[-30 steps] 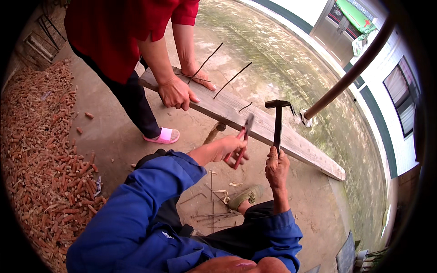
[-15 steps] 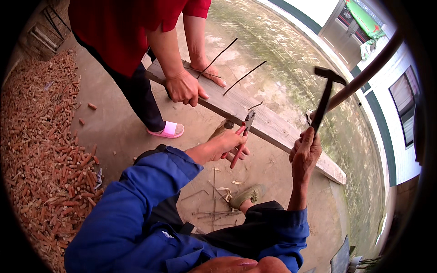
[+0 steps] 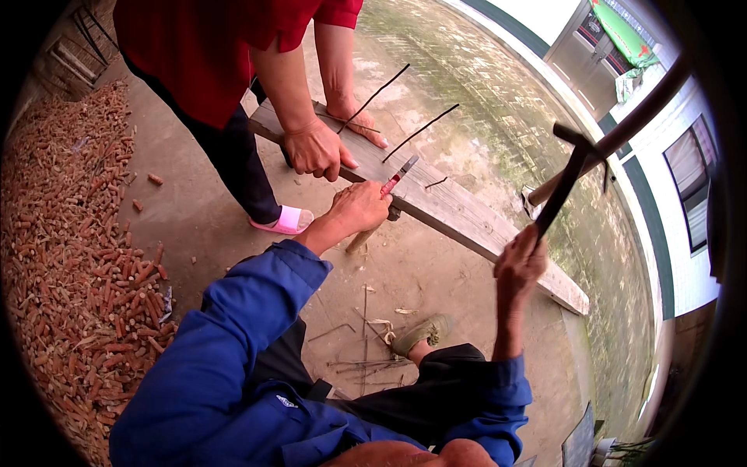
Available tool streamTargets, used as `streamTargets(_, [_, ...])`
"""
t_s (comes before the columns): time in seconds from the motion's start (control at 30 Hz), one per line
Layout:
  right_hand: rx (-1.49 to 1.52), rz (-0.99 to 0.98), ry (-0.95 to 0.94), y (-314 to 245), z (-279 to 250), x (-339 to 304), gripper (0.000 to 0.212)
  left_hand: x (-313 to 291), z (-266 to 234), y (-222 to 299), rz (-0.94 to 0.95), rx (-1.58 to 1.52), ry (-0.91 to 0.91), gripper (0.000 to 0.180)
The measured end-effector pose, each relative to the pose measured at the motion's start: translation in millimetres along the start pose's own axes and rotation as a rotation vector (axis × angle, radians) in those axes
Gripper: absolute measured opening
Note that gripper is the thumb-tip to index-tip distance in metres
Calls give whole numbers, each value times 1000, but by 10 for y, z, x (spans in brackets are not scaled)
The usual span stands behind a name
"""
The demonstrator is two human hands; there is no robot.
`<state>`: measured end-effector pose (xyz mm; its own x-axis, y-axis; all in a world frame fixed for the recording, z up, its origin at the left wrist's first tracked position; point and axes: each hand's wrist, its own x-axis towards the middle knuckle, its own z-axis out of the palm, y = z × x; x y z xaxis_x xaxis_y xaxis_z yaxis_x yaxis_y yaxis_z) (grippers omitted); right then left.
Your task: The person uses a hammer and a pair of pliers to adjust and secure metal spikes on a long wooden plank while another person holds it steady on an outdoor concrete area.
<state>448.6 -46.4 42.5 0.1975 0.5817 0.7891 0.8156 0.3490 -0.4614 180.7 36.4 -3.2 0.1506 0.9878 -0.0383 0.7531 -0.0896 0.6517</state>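
Note:
My left hand (image 3: 362, 206) is closed around red-handled pliers (image 3: 402, 172), whose jaws lie over the near edge of a long wooden bench (image 3: 475, 214). A short bent piece of dark wire (image 3: 436, 184) sits on the bench top, just right of the jaws and apart from them. Raised to the right of the bench, my right hand (image 3: 520, 265) grips the dark handle of a hammer (image 3: 566, 183); its head points up and away. Two longer dark rods (image 3: 421, 132) stick up slantwise from the bench farther left.
Across the bench a person in a red top presses both hands (image 3: 315, 148) on its left end. Corn cobs (image 3: 85, 288) are heaped at the left. Thin metal rods (image 3: 366, 362) lie on the ground by my shoe (image 3: 424, 335). A thick pole (image 3: 615, 140) slants at the right.
My left hand and the pliers have moved up and left, away from the short wire. The hammer in my right hand has tipped, its head shifting right and slightly down.

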Motion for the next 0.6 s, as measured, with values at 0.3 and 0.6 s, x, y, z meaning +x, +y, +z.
streamTargets(0.3, [34,459,-371,176,21,-397,34,-74,-112,145,-89,-69,-123,34])
streamTargets(0.6, [-83,256,-512,40,173,-503,21,-66,-175,192,-134,-62,-183,35])
